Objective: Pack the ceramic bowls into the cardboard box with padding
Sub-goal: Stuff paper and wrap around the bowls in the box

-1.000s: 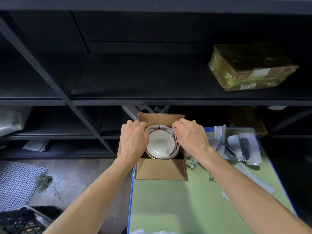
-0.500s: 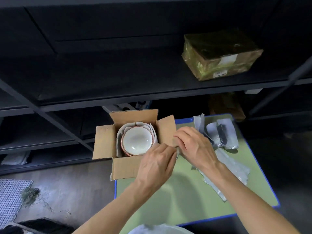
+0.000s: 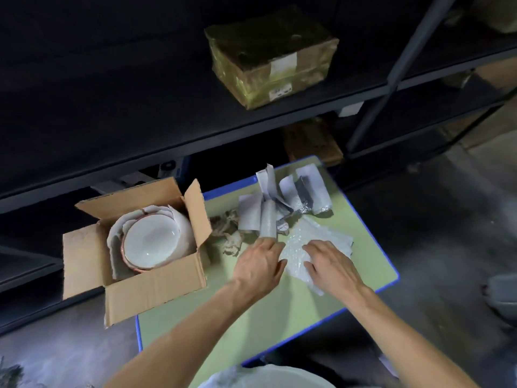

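Several bowls [image 3: 151, 245]: nested in cardboard box [image 3: 140, 292], left of frame, white lining around them.
Hands: left hand [image 3: 260, 264], right hand [image 3: 333, 270] flat, fingers loose, on bubble wrap [image 3: 321, 233].
Remaining: probably top padding, flaps.

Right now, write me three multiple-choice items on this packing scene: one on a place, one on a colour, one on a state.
1. Where is the bowl?
A. on the shelf
B. in the cardboard box
C. on the floor

2. What colour is the table top?
A. green
B. red
C. black

3. How do the box flaps stand?
A. taped shut
B. folded shut
C. open

Key:
1 B: the bowl sits inside the box walls with white padding round it.
2 A: the top is light green with a blue edge.
3 C: all four flaps are spread outward.
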`<state>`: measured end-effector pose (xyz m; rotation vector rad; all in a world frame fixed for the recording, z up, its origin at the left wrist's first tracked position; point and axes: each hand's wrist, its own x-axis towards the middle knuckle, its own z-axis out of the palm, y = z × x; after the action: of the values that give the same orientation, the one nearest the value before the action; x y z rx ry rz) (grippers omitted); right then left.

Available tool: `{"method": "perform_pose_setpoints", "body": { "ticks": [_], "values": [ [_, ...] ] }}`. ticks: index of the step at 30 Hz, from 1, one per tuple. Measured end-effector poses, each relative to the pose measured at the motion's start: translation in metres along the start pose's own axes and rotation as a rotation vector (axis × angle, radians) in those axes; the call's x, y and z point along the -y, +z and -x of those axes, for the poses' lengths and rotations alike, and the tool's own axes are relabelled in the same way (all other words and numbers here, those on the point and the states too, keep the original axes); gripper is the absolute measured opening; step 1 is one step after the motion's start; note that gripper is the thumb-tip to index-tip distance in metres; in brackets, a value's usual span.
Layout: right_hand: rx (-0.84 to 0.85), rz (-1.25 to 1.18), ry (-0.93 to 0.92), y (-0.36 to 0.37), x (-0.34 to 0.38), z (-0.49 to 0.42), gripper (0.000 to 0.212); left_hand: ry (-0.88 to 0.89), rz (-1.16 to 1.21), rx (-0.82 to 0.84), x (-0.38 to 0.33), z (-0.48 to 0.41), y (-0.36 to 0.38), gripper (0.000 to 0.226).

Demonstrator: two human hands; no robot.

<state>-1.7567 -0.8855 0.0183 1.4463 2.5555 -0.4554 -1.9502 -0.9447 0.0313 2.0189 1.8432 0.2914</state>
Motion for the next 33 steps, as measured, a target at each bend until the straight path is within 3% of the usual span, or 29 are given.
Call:
{"method": "perform_pose_setpoints", "body": {
  "ticks": [9,16,22,24,27,30,33],
  "values": [
    [0.144,-0.033,0.294,0.02,-0.064,0.013,0.061,-0.001,-0.134,0.247,-0.023,-0.051,0.046,0.05],
    [0.108,-0.07,0.312,0.026,-0.073,0.002,0.081,-0.091,-0.156,0.345,-0.018,-0.062,0.062,0.074],
    [0.067,-0.03,0.327,0.036,-0.068,-0.014,0.095,-0.131,-0.206,0.312,-0.026,-0.074,0.07,0.084],
    [0.042,-0.03,0.33,0.035,-0.067,-0.015,0.087,-0.14,-0.211,0.29,-0.028,-0.076,0.071,0.089],
    [-0.024,-0.139,0.342,0.031,-0.068,-0.015,0.054,-0.146,-0.215,0.258,-0.03,-0.076,0.072,0.085],
    [-0.034,-0.358,0.355,0.022,-0.072,-0.012,0.024,-0.145,-0.185,0.203,-0.029,-0.075,0.069,0.064],
    [-0.01,-0.481,0.35,0.01,-0.077,-0.01,0.016,-0.154,-0.159,0.17,-0.028,-0.071,0.056,0.04]
  ]
}}
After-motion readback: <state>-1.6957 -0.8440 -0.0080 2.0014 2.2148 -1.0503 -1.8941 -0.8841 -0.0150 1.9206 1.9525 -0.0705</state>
